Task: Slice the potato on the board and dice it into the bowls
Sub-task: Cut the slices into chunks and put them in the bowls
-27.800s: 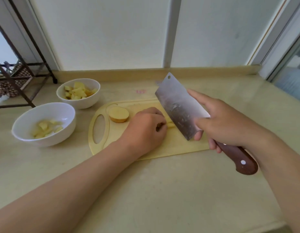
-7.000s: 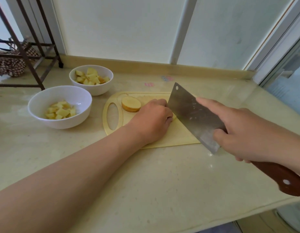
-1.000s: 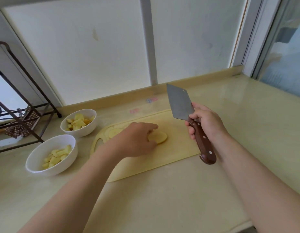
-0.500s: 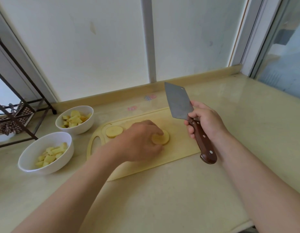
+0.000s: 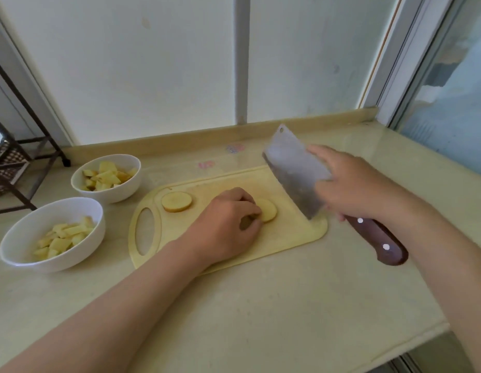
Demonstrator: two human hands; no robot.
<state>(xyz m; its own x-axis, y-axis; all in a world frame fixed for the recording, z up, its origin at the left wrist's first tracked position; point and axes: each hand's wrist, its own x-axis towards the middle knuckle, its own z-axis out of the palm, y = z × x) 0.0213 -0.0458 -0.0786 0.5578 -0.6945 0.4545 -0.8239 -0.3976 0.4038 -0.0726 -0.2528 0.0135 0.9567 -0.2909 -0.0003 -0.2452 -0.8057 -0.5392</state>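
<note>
On the yellow cutting board [image 5: 287,238] lie two round potato slices. My left hand [image 5: 228,224] holds down the right slice [image 5: 267,210] with curled fingertips on its left edge. The other slice [image 5: 176,201] lies free near the board's handle hole. My right hand [image 5: 357,184] grips a cleaver [image 5: 295,170] by its brown wooden handle, index finger laid along the blade. The blade hangs tilted just right of the held slice, above the board's right end. Two white bowls stand to the left, the far bowl [image 5: 131,181] and the near bowl [image 5: 91,238], both holding potato dice.
The beige counter [image 5: 260,305] ends in a front edge at the lower right. A low backsplash and frosted window panels stand behind the board. A dark metal rack [image 5: 16,168] stands at the far left behind the bowls.
The cleaver came down from upright to a tilt over the board's right end, my index finger now along the blade. My left hand stayed on the right slice.
</note>
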